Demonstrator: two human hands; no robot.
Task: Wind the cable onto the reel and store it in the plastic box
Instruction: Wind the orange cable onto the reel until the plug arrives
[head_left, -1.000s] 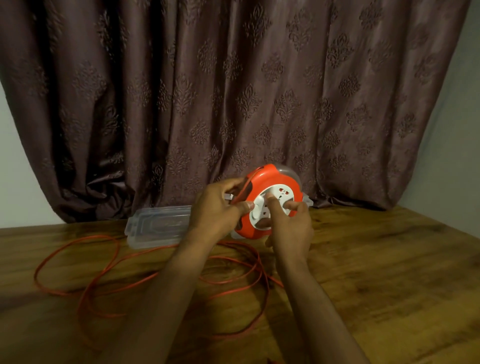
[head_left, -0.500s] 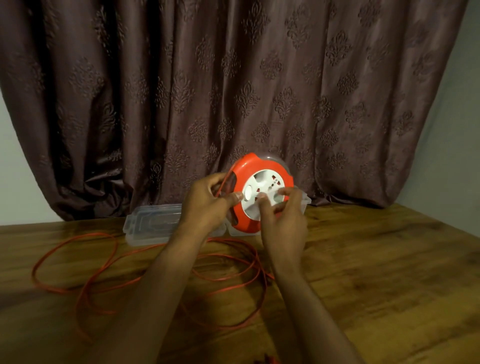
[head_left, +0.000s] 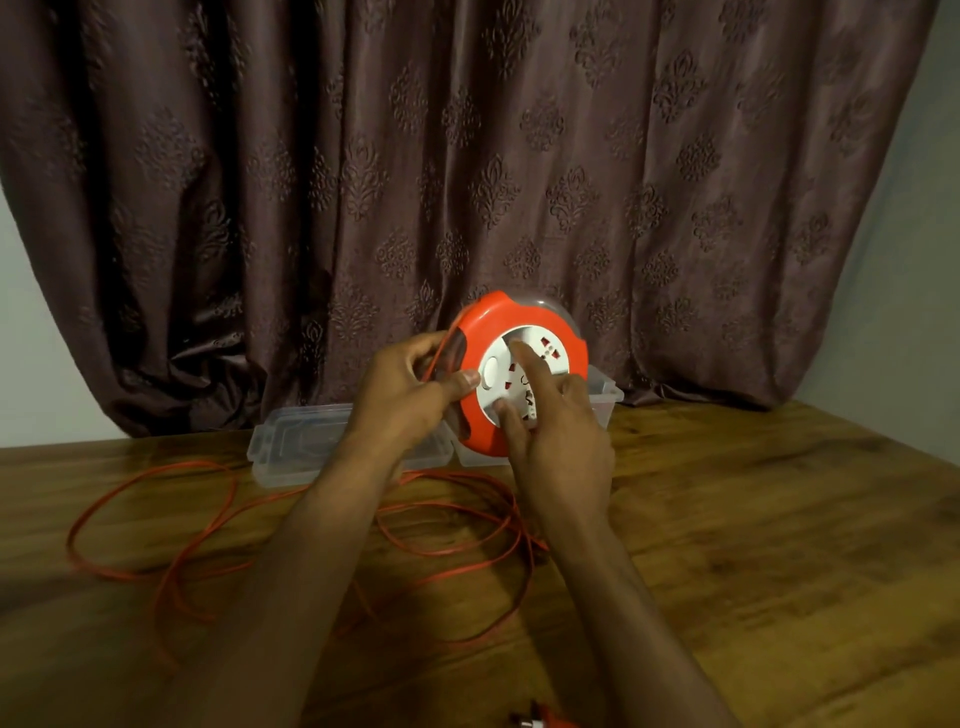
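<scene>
Though the round orange plastic reel (head_left: 524, 371) turns its white socket face toward the camera, no writing on it is legible. It is held on edge above the wooden table (head_left: 753, 519), hiding part of the clear plastic box (head_left: 605, 397) by the brown patterned curtain (head_left: 467, 156). The left hand (head_left: 402, 397) grips the rim, pinching the orange cable (head_left: 291, 501), which loops across the table. The right hand (head_left: 561, 436) presses spread fingers on the white hub.

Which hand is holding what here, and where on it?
The left hand grips the orange reel at its left rim. The right hand holds nothing, fingers only touching the white centre disc.
</scene>
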